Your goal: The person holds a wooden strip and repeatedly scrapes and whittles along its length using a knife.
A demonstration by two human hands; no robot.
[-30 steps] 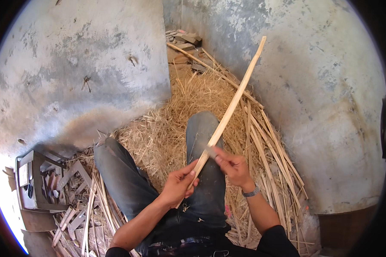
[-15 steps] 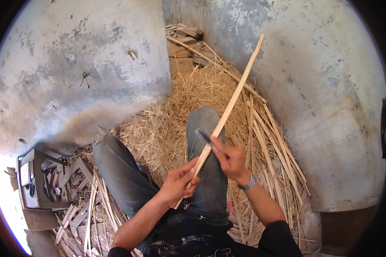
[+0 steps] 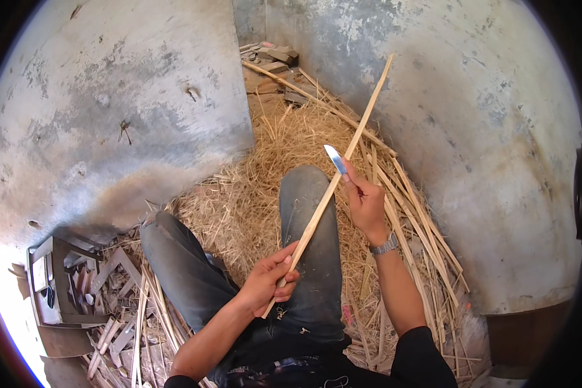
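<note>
The left hand (image 3: 269, 278) is curled firmly around the lower part of a long, pale wooden strip (image 3: 317, 216), whose near end pokes out below the fist over the lap. The right hand (image 3: 366, 204) is closed on a short-bladed knife (image 3: 335, 159), thumb and fingers pinching it close to the blade; the handle is hidden in the grip. The blade stands beside the strip's left edge, about midway along it, tip pointing up and away. Whether it touches the wood cannot be told.

The strip slants across the right leg of the jeans (image 3: 304, 184) and reaches up toward the right-hand wall (image 3: 491, 194). It is already a slim, separate length, and the shaving of it looks to be under way rather than complete: no curl hangs from it, and how smooth its faces are is too fine to judge.

Beyond the knees, a thick bed of wood shavings (image 3: 239, 220) suggests plenty of trimming is done. More long strips (image 3: 427, 233) lie along the right wall, and others (image 3: 141, 323) by the left leg; which of these are finished and which are left to work does not show.
</note>
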